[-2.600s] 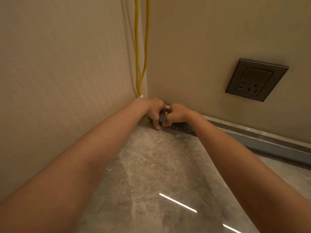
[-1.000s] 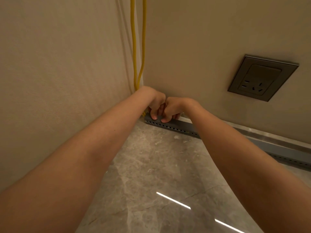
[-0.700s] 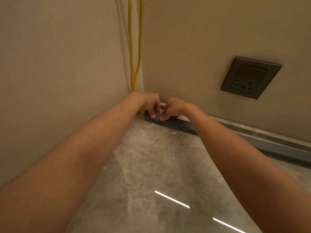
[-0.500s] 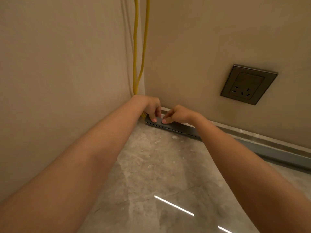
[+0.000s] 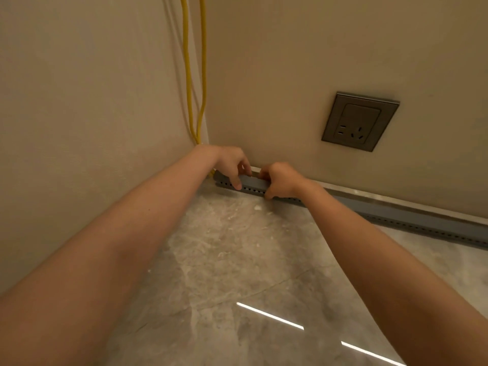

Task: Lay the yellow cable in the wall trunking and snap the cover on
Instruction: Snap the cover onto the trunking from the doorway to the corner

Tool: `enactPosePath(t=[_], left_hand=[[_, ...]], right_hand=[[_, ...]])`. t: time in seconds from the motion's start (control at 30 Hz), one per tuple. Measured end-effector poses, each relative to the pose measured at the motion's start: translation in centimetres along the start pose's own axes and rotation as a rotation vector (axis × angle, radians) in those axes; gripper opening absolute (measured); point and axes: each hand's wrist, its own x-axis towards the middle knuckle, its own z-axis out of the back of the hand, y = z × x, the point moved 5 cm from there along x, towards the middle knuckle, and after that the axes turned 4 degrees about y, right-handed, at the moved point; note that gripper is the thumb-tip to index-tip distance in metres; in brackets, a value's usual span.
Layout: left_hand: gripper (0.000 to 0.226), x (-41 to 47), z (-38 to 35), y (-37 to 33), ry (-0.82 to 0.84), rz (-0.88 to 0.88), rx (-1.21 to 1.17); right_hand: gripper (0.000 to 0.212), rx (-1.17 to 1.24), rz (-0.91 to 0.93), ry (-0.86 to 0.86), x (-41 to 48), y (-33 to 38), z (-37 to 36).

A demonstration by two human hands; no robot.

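In the head view, both hands work at the foot of the wall in the room corner, where the grey trunking cover point(image 5: 253, 182) runs along the skirting line to the right. The left hand point(image 5: 232, 165) sits nearest the corner with its fingers curled over the top edge of the cover and one fingertip reaching down its face; the right hand point(image 5: 281, 179) is just beside it, fingers hooked over the top and the thumb under the lower, perforated edge. Both hands are closed on the cover, pinching it top and bottom, which suits pressing it home from the corner end outward; whether it has clicked in there cannot be told. The yellow cable point(image 5: 188, 75) comes down the corner as two strands that meet just above the left wrist, and a short yellow bit shows beside the cover's end; beyond that it is hidden, presumably inside the trunking. The left forearm blocks the view of the spot where the cable turns into the channel, so a pinched or proud cable there would be hard to spot. A grey wall socket point(image 5: 359, 120) sits above the trunking, well to the right and clear of the work. The marbled floor tile point(image 5: 237, 260) below carries a few pale specks near the cover and two bright light reflections.
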Motion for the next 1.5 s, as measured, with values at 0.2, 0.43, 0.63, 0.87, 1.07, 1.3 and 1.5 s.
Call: enactPosePath(t=[0.2,0.43,0.63,0.87,1.07,1.3,1.5], left_hand=[[0.052,0.4,-1.0,-1.4,-0.221,-0.051,0.104],[0.046,0.7,-1.0,-1.7,-0.284,-0.012,0.187],[0.036,0.6,-1.7,-1.5,-0.324,0.015,0.274],[0.037,-0.3,-2.2,-4.0,-0.378,0.031,0.339],[0.053,-0.1,-2.7,-13.6,-0.358,-0.189,0.282],[0.035,1.6,-4.9,-23.4,-0.421,-0.356,0.396],[0.036,2.3,-4.6,-24.2,-0.423,-0.365,0.385]], right_hand=[[0.043,0.037,0.012,-0.130,0.3,-0.4,-0.2],[0.044,-0.095,0.072,-0.217,-1.4,-0.6,-1.3],[0.049,-0.183,-0.022,-0.314,-5.1,-3.9,-0.2],[0.050,-0.098,-0.284,-0.327,-10.8,-11.2,0.5],[0.049,-0.150,-0.379,-0.364,-13.8,-14.1,1.1],[0.041,-0.250,-0.443,-0.409,-16.3,-16.1,1.2],[0.044,-0.220,-0.517,-0.435,-18.5,-18.8,1.6]])
